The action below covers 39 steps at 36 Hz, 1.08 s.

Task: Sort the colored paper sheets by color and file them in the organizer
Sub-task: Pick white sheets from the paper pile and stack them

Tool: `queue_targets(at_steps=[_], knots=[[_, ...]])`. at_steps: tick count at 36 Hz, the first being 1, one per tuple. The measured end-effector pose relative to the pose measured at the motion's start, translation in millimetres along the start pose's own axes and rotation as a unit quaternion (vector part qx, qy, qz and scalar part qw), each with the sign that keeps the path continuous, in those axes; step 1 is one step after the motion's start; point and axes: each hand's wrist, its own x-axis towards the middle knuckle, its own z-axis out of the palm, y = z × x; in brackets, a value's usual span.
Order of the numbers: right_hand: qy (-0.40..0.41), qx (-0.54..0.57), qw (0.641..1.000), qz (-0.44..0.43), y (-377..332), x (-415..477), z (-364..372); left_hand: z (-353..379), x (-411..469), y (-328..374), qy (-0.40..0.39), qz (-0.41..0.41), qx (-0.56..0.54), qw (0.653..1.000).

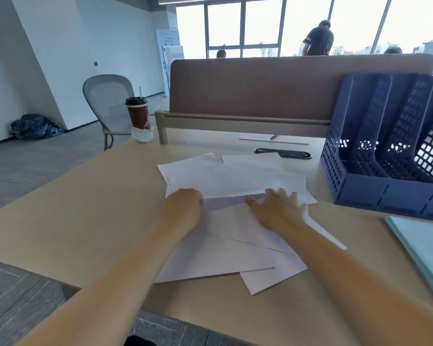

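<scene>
A loose pile of pale, whitish-lavender paper sheets (235, 178) lies spread on the wooden desk (85, 208). My left hand (185, 208) grips the near left edge of a raised sheet, fingers tucked beneath it. My right hand (278, 208) lies on the pile with fingers spread, its thumb at the lifted edge. More overlapping sheets (223, 255) lie under my forearms. The blue mesh organizer (385, 146) stands at the right with several upright slots. A stack of teal sheets (425, 250) lies at the right edge.
A dark red takeaway cup (138, 113) with a straw stands at the back left of the desk. A brown partition (273, 83) closes the far side, with a pen and paper below it. A grey chair (108, 101) stands beyond the desk. People stand by the windows.
</scene>
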Motion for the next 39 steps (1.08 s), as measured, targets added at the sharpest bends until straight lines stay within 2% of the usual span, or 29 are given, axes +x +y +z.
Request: queue_targets(at_steps=[4,9,12,15,18,22,26,32,39], knots=[[-0.02,-0.014,0.998,0.058,19,-11,-6,-7,-10,23,0.03,0.016,0.047,0.998],[-0.032,0.036,0.999,0.007,28,-26,-13,-14,-26,64,0.002,0.042,0.06,0.997],[-0.046,0.081,0.995,-0.035,27,-40,-20,-11,-31,80,-0.036,0.052,0.018,0.998],[-0.01,0.133,0.991,-0.027,29,-43,-27,-10,-31,86,-0.065,0.045,-0.085,0.993],[-0.014,0.15,0.989,-0.008,33,-37,-26,-7,-24,78,-0.049,0.011,-0.147,0.988],[-0.013,0.123,0.992,-0.002,33,-28,-17,-2,-10,52,-0.04,-0.074,-0.058,0.995],[-0.006,0.076,0.997,-0.008,25,-23,-10,0,-1,31,-0.049,-0.147,-0.065,0.986],[0.013,0.023,1.0,-0.001,12,-14,4,2,9,18,-0.033,-0.189,-0.087,0.977],[0.038,0.032,0.999,-0.003,9,-7,12,-2,16,8,-0.018,-0.2,-0.08,0.976]])
